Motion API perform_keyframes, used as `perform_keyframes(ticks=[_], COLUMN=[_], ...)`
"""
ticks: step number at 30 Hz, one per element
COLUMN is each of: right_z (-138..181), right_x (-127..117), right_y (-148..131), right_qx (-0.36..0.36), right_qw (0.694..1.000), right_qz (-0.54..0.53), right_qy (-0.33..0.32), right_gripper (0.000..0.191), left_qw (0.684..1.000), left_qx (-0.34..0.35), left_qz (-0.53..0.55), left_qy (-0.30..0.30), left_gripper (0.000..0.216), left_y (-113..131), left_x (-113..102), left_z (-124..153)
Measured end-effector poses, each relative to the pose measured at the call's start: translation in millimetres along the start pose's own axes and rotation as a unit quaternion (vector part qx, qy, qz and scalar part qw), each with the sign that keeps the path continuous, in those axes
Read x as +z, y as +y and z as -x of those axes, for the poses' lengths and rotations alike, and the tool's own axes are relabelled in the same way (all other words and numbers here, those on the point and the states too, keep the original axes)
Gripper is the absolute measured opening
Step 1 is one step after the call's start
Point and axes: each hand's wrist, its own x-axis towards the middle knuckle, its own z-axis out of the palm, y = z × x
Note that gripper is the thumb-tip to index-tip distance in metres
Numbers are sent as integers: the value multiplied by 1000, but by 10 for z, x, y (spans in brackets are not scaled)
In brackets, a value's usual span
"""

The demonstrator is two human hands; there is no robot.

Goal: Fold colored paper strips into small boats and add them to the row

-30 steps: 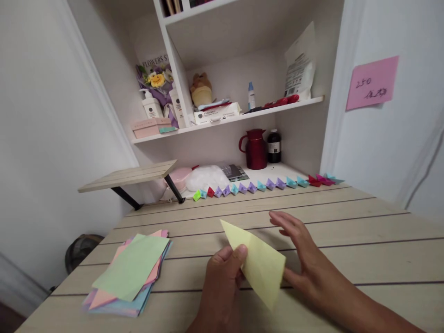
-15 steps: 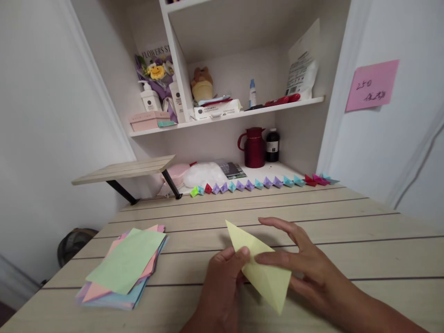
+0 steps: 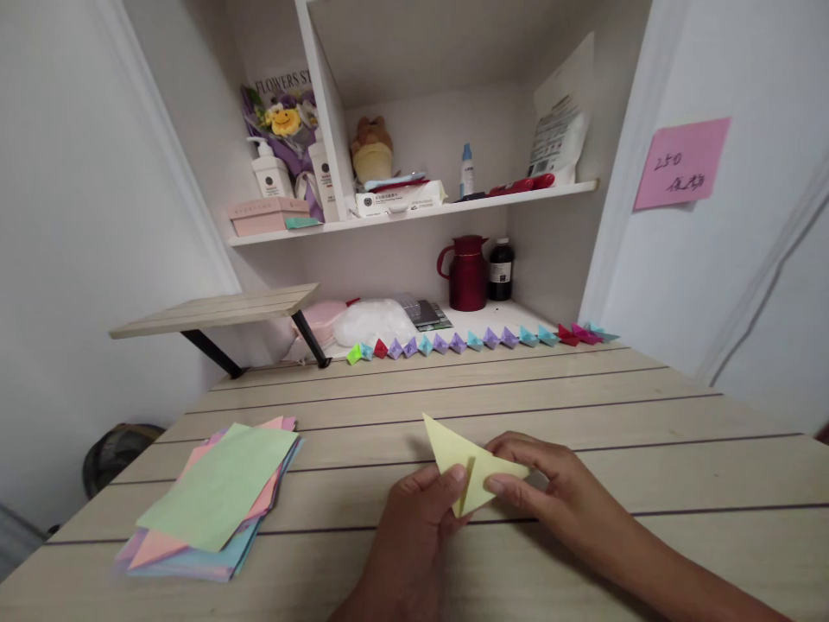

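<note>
A pale yellow sheet of paper (image 3: 452, 447), folded to a triangular shape with a flap turned over on its front, is held up above the wooden table. My left hand (image 3: 420, 518) pinches its lower left part, thumb in front and fingers behind. On the other side my right hand (image 3: 550, 484) grips the right corner, its thumb on the front face and its fingers behind the upper edge. The fingertips behind the paper are hidden.
A stack of coloured paper sheets (image 3: 220, 492), green on top, lies at the left. Along the table's back edge runs a row of small folded paper boats (image 3: 475, 341). A small raised shelf (image 3: 220, 311) stands back left, and a red jug (image 3: 467, 273) sits behind the row.
The lower right part of the yellow paper has been folded over, making it smaller. My right hand has gone from spread fingers to a pinch on its right corner. The view has shifted slightly.
</note>
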Motion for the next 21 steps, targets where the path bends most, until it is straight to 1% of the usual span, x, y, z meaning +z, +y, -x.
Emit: perform_keyframes(ticks=[2,4,9,12,15,21], right_z=[5,16,24,18,17,35], right_x=[32,61,90,89,87,97], right_y=[45,77,84,78,70,4], right_qx=[43,66,70,79,82,102], right_qw=[999,996,991,989,988,982], right_qz=[-27,-55,-108,-117,-114,-146], right_qy=[13,30,44,46,61,59], right_gripper=[17,19,21,22,21,23], left_qw=[1000,1000,1000,1000,999,998], left_qx=[2,3,2,8,21,45], left_qz=[3,10,2,-19,-28,-37], left_qy=[6,4,-3,-2,-3,26], left_gripper=[26,27,32,36,41,44], left_y=[10,23,28,-9,-65,-118], left_x=[14,32,37,3,-37,-64], left_z=[7,13,10,-25,-90,-175])
